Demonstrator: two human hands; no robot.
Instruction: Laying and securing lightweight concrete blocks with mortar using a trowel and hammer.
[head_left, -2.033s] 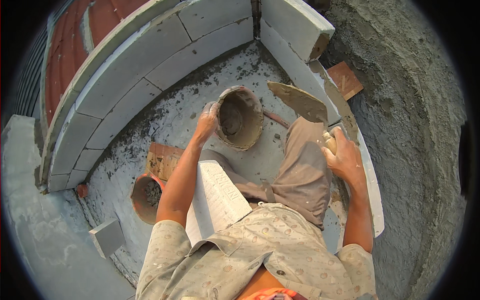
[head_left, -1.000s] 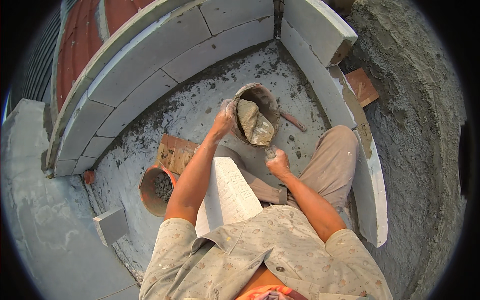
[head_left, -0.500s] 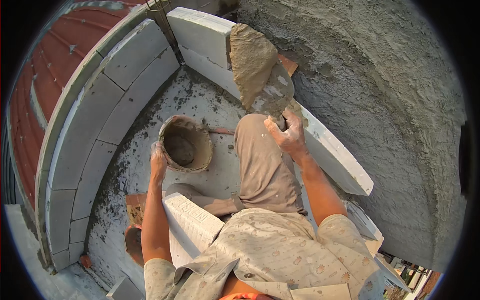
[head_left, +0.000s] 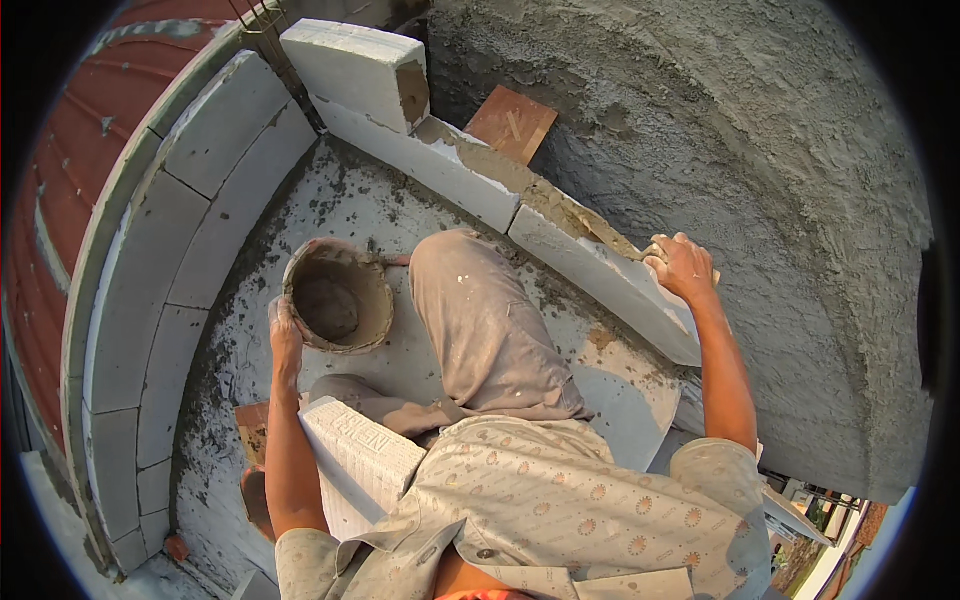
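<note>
With my left hand I grip the near left rim of a mortar-caked bucket, tilted to show some wet mortar inside. My right hand is closed around the mortar-smeared handle of a trowel above the low block wall on the right. The trowel blade is seen nearly edge-on and hard to tell from the mortar. A brown strip of mortar lies along the wall's top. One upper white block stands at the wall's far end, with mortar on its end face.
A curved block wall rises on the left, beside a red roof. One loose white block lies by my left forearm. A reddish board sits behind the right wall, before a rough grey wall. Mortar crumbs dot the floor.
My right hand has moved right and nearer, and the trowel has tipped from broad, loaded view to edge-on. Mortar now lies along the wall top. My left hand keeps the bucket.
</note>
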